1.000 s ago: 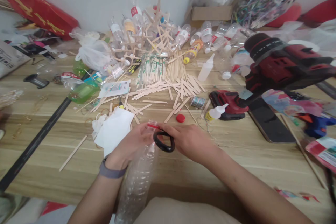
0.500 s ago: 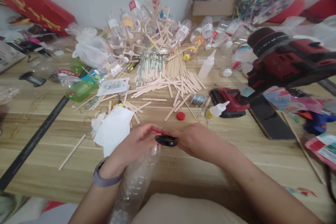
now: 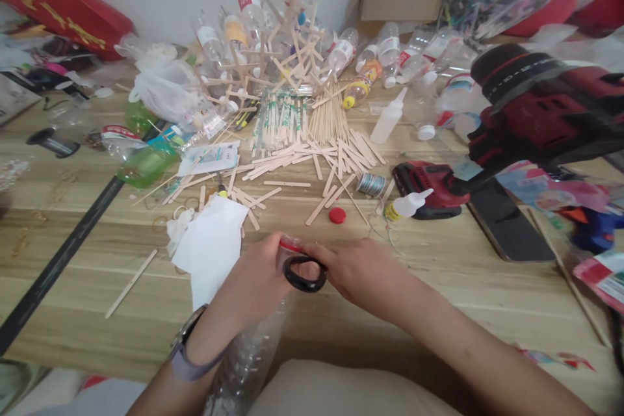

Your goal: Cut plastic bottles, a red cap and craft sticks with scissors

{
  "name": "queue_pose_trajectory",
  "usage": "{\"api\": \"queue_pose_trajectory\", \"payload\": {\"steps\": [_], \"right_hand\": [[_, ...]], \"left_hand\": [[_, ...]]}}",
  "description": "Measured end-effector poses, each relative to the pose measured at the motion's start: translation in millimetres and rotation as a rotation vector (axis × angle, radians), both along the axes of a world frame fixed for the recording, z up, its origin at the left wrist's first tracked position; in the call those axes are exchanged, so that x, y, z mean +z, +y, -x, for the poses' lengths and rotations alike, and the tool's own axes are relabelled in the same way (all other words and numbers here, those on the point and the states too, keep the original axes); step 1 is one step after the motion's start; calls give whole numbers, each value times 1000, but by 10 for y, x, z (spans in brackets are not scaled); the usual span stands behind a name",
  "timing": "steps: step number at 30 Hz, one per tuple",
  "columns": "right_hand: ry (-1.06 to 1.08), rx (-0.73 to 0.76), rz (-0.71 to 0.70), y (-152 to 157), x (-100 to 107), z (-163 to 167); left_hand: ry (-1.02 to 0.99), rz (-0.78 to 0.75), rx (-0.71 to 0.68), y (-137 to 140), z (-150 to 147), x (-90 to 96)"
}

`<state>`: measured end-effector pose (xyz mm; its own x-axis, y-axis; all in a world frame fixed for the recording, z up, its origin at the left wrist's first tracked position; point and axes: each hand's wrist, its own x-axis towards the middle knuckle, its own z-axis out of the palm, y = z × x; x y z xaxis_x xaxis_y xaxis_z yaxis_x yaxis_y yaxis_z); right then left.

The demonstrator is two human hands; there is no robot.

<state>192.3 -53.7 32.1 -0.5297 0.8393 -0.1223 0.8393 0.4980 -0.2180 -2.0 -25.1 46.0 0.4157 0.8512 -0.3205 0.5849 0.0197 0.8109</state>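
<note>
My left hand [image 3: 260,273] is closed round the upper end of a clear, ribbed plastic bottle [image 3: 251,354], which slants down toward my lap. A red ring [image 3: 290,244] shows at the bottle's top, between my hands. My right hand [image 3: 353,266] grips a pair of scissors by the handle; one black finger loop [image 3: 305,290] faces me. The blades are hidden behind my fingers, so I cannot tell how they meet the bottle. A red bottle cap [image 3: 337,215] lies on the table just beyond my hands.
Wooden craft sticks [image 3: 287,162] lie scattered ahead, with many plastic bottles [image 3: 344,52] behind. On the right are a red-black cordless drill [image 3: 550,104], a small glue bottle [image 3: 407,205] and a phone [image 3: 509,218]. White paper [image 3: 214,240] sits left of my hands.
The black scissor loop has turned and dropped slightly, so its opening now shows. My hands stay together at the bottle's top. The whole view has shifted a little.
</note>
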Motion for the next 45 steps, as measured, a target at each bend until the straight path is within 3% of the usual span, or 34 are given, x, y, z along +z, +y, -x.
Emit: {"api": "queue_pose_trajectory", "payload": {"steps": [7,16,26,36,45], "right_hand": [[-60,-43,-29,-39,29,141],[-36,-114,-85,-77,-128,230],[-117,-173,-26,-51,-86,272],[-121,-168,-108,-42,-186,270],[-21,-99,-139,34,-204,154]], "left_hand": [[30,-9,-3,55,6,8],[-142,47,-60,126,50,-97],[-259,114,-21,135,16,-194],[-345,146,-22,145,35,-302],[-492,288,24,183,39,-402]]}}
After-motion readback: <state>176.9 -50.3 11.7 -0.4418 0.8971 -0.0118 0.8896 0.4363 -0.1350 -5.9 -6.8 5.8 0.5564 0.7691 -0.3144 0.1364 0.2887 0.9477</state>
